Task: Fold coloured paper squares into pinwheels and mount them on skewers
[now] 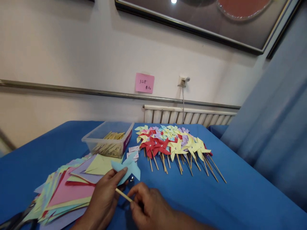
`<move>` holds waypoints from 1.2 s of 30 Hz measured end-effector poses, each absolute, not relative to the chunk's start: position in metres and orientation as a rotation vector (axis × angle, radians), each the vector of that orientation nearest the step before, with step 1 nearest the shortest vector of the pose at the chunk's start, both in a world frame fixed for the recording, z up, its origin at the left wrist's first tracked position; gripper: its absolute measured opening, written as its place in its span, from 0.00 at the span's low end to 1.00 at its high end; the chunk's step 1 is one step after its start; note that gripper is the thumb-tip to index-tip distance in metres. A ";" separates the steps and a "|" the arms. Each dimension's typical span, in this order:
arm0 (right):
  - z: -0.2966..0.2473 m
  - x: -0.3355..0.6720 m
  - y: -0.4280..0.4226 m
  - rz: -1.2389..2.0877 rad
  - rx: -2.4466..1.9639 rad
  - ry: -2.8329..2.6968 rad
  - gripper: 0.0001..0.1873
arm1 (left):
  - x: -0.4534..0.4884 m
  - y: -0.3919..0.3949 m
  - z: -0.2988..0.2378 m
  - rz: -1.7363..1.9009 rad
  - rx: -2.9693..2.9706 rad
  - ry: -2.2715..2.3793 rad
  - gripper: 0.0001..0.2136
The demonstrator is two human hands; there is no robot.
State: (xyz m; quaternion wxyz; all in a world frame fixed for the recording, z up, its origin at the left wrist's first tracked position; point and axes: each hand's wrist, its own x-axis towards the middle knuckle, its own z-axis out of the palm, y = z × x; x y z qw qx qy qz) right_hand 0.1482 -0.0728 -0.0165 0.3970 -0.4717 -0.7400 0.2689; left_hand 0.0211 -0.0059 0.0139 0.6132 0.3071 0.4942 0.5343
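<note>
My left hand [103, 198] is closed around a light blue paper pinwheel [128, 167], thumb pressed on its folded blades. A thin wooden stick [123, 195] runs down from the pinwheel. My right hand [150, 207] pinches the lower end of that stick with thumb and forefinger. Both hands hover low over the blue table [240, 198] near its front edge.
A fanned pile of coloured paper squares [69, 188] lies left of my hands. Behind it stands a clear plastic box of wooden sticks [109, 140]. A heap of finished pinwheels [172, 143] lies at the middle back. Scissors [16, 220] show at the lower left.
</note>
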 end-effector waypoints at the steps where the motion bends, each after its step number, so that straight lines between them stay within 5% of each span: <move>1: -0.018 0.147 -0.072 0.698 -1.188 -1.865 0.14 | 0.020 -0.005 0.013 1.235 0.718 1.147 0.10; 8: -0.023 0.142 -0.071 0.851 -1.152 -1.753 0.06 | 0.027 -0.013 0.002 1.184 0.848 1.109 0.09; 14: -0.034 0.135 -0.069 1.262 -1.039 -1.452 0.14 | 0.027 -0.013 -0.004 1.146 0.903 1.144 0.11; 25: -0.009 0.158 -0.080 0.814 -1.147 -1.302 0.10 | 0.025 -0.006 -0.020 1.143 0.954 1.161 0.14; 36: -0.034 0.155 -0.049 0.960 -1.273 -1.164 0.10 | 0.029 -0.013 -0.018 1.091 0.965 1.161 0.12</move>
